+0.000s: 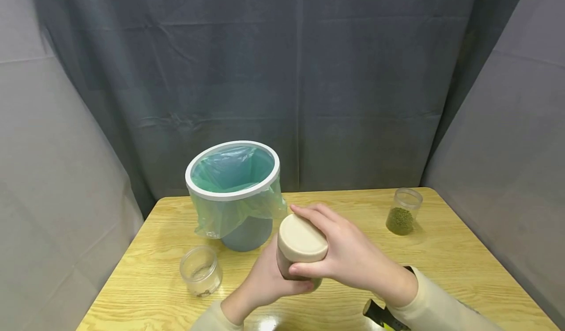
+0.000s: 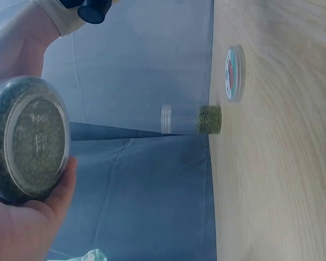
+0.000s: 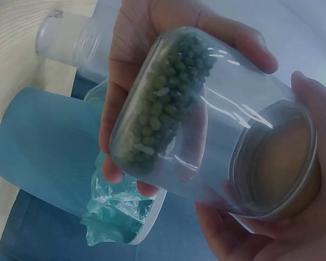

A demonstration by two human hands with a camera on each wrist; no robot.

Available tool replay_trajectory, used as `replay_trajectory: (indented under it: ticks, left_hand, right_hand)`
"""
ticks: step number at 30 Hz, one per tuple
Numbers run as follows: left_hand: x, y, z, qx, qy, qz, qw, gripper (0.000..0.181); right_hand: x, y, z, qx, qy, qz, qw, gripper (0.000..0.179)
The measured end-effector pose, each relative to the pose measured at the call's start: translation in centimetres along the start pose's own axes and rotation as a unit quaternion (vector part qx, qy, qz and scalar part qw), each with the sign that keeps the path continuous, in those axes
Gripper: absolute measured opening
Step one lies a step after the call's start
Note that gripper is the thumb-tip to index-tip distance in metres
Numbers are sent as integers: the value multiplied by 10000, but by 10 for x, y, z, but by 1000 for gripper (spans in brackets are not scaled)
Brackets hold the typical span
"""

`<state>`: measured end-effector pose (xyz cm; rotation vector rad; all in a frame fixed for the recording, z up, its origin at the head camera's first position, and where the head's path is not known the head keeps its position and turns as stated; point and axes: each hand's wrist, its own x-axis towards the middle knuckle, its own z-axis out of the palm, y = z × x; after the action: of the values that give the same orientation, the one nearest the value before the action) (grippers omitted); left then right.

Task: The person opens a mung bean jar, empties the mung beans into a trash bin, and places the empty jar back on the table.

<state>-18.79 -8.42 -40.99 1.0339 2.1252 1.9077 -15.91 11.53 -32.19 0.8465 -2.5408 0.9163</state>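
Observation:
A clear plastic jar (image 3: pixel 212 114) partly filled with green beans (image 3: pixel 163 98) is held up over the table, tilted. My left hand (image 1: pixel 271 277) grips it around its lower body, fingers wrapped along the side and base. Over its mouth sits a cream-coloured lid (image 1: pixel 303 237), and my right hand (image 1: pixel 342 247) holds this lid from the right, thumb on the near side and fingers over the far edge. From below, in the left wrist view, the jar's round base (image 2: pixel 38 141) shows with the beans resting against it.
A bin (image 1: pixel 247 230) with a white rim and green liner stands at the back left. In front of it is a clear open jar (image 1: pixel 200 274) with a little residue. Another jar (image 1: pixel 402 216) with green granules stands far right. A round labelled lid (image 2: pixel 235 73) lies on the table.

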Motion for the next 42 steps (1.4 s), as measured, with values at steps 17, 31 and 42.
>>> replay_trajectory:
  ticks: [17, 31, 42]
  left_hand:
    - [-5, 2, -12, 1617, 596, -140, 9849, 90]
    - [-8, -6, -11, 2910, 579, -287, 9545, 92]
    - [-10, -10, -14, 2848, 274, -200, 9580, 89]
  right_hand:
    - [-3, 17, 12, 113, -161, 7, 9998, 92]
    - [-7, 25, 36, 56, -83, 933, 9956, 69]
    - [-7, 33, 47, 94, 67, 929, 9956, 56]
